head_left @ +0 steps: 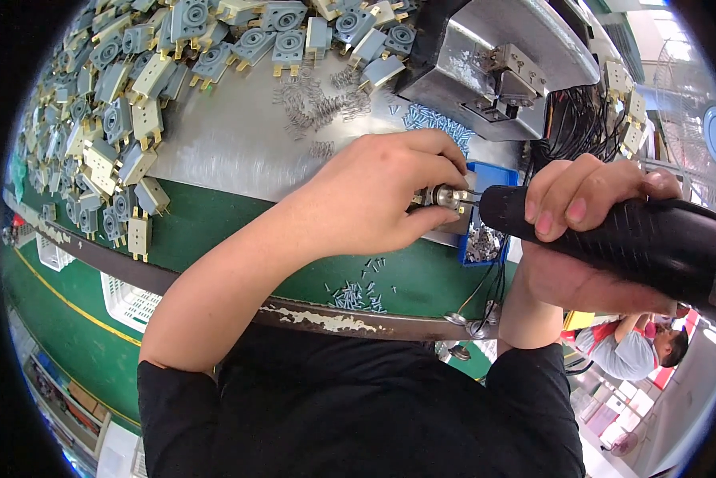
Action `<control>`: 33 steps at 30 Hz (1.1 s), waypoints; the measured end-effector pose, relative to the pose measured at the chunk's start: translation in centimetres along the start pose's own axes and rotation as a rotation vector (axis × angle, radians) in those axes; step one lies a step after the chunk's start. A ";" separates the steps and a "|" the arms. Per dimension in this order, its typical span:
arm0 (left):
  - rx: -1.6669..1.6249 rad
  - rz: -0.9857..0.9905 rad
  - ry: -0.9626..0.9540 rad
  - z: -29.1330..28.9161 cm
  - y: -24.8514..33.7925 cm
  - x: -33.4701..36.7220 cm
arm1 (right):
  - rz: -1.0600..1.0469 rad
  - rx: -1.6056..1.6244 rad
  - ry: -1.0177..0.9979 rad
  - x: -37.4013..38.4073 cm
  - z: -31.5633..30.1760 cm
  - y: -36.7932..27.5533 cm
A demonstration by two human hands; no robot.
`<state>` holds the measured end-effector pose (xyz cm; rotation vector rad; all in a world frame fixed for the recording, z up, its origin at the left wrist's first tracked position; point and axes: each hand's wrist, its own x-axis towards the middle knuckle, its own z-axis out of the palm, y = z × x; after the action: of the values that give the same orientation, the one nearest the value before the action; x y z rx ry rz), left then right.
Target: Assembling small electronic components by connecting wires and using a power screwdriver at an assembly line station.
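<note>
My left hand (pixel 390 187) pinches a small part with a shiny round metal piece (pixel 446 196) between thumb and fingers, above the bench's front half. Most of that part is hidden by the fingers. In my right hand (pixel 573 195) is a black electric screwdriver (pixel 653 243), held level from the right with the fingers wrapped over its body. Its thin bit (pixel 471 196) points left and reaches the held part; whether it touches a screw is too small to tell. Just beyond and below the bit stands a blue tray (pixel 497 175) with small metal pieces (pixel 483 243) in it.
Grey and cream housings with brass terminals (pixel 103 159) are heaped at the left and back. Loose springs (pixel 318 107) lie on a metal plate (pixel 223 143). Screws (pixel 438 119) sit beside a metal fixture (pixel 485 56); more screws (pixel 358 299) lie near the bench edge. Black wires (pixel 577 119) bunch at right.
</note>
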<state>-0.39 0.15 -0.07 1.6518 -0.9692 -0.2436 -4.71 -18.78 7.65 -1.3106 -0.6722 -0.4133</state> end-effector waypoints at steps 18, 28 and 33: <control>-0.017 0.027 -0.038 -0.5 0.3 0.7 | 0.041 -0.486 0.415 8.6 -3.7 -0.5; -0.030 0.022 -0.048 -0.6 0.2 0.9 | 0.062 -0.066 0.319 9.3 -3.7 1.6; -0.034 0.015 -0.052 -0.7 0.2 1.0 | 0.096 -0.343 0.475 9.9 -4.5 2.3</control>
<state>0.58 -0.03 0.69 1.6136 -1.0106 -0.2930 5.09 -21.70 12.01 -1.4873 -0.1406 -0.7559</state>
